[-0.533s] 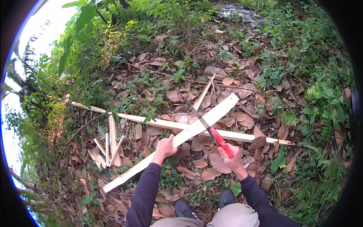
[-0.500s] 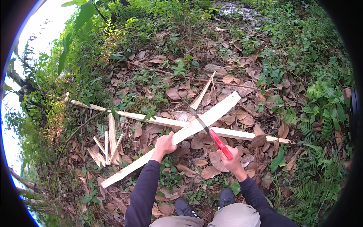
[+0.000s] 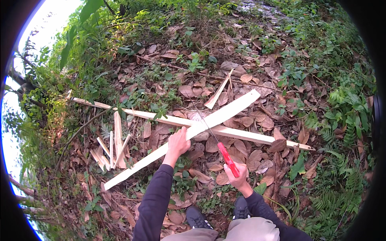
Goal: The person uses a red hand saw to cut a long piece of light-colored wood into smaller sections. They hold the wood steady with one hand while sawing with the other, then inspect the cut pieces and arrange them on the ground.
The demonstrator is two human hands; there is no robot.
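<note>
A pale wooden board [image 3: 148, 161] lies slantwise, its far end resting across a long narrow wooden strip [image 3: 257, 137] on the ground. My left hand [image 3: 178, 141] is closed on the board's near edge, a little left of where the two cross. In my right hand [image 3: 238, 175] is the red handle of a hand saw [image 3: 225, 154], fingers wrapped round it. The thin dark blade stands nearly edge-on and crosses the board just right of my left hand. Whether its teeth bite into the wood cannot be made out.
Several short split sticks [image 3: 111, 150] lie at the left, and a forked wood splinter [image 3: 219, 91] lies beyond the board. Dry brown leaves [image 3: 241, 154] cover the ground. Ferns [image 3: 335, 182] grow at the right, and my shoes [image 3: 197, 217] are at the bottom.
The saw has come back toward me and turned, so its blade shows thinner and more upright. My left hand has shifted slightly up and right along the board.
</note>
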